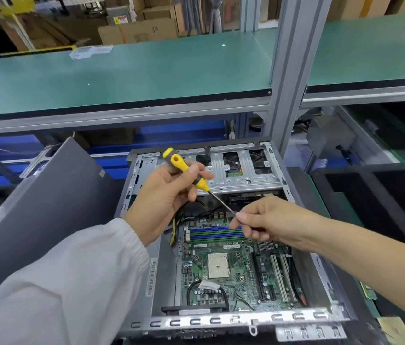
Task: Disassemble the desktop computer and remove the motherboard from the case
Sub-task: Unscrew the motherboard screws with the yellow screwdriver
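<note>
Case (146, 245) open; motherboard (221, 270) still seated; left hand (169, 195) grips screwdriver (186, 170), right hand (261, 220) pinches its tip at 3 o'clock

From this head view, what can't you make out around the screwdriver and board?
- Screwdriver tip: hidden by the right hand pinching the shaft; whether a screw sits on it cannot be told.
- Motherboard upper right corner: covered by the right hand and forearm.
- Motherboard mounting screws: too small to tell in or out.
- Case near edge: partly cut off by the frame bottom.
</note>
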{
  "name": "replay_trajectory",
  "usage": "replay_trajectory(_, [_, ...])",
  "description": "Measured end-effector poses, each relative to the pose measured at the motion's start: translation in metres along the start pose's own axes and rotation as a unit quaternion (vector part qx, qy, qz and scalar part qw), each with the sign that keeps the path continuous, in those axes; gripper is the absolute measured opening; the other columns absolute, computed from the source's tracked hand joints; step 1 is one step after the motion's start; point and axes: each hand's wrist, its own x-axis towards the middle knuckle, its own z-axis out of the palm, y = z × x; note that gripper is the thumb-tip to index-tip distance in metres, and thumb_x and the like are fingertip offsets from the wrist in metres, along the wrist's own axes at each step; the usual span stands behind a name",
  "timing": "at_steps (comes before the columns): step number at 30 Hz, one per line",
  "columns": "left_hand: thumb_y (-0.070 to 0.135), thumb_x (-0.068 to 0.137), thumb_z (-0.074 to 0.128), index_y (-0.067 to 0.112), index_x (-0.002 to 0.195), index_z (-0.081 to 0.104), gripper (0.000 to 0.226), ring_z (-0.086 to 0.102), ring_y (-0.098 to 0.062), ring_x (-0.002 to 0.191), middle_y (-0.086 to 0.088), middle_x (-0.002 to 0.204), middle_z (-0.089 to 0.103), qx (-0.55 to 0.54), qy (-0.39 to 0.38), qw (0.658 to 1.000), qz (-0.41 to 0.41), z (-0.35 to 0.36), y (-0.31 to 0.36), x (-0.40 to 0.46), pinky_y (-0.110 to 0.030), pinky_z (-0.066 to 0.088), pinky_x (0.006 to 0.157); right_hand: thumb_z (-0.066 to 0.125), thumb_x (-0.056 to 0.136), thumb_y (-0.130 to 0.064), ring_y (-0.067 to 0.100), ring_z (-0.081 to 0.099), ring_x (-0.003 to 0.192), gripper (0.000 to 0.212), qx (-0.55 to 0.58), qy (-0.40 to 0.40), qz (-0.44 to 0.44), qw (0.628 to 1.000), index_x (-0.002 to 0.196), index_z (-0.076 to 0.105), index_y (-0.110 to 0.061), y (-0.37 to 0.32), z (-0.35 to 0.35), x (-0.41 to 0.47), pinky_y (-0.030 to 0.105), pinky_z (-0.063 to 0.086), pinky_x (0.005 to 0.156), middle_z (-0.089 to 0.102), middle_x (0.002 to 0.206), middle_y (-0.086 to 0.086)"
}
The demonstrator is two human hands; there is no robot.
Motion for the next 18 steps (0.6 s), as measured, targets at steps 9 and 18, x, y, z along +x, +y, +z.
replay_trajectory(9, [0.024,0.086,0.065,0.009,0.093,0.065,0.017,0.050,-0.010,0.046,-0.009,0.087,0.074,0.226,-0.079,0.971,-0.017,0.039,0.013,-0.023,-0.017,0.047,0.051,0.067,0.081,-0.021,0.009,0.049,0.058,0.030,0.054,0.009,-0.012,0.998,0.106,0.065,-0.003,-0.019,-0.004,-0.039,0.020,0.038,0.051,0.056,0.069,0.003])
replay_trajectory(18, [0.004,0.080,0.074,0.017,0.073,0.069,0.015,0.063,-0.008,0.052,0.005,0.059,0.067,0.222,-0.212,0.947,-0.095,0.069,-0.033,-0.025,-0.017,0.051,0.058,0.064,0.080,-0.051,0.005,0.045,0.056,0.032,-0.489,0.122,-0.215,0.837,0.089,0.052,-0.022,-0.021,0.004,-0.056,0.022,0.039,0.055,0.049,0.061,-0.010])
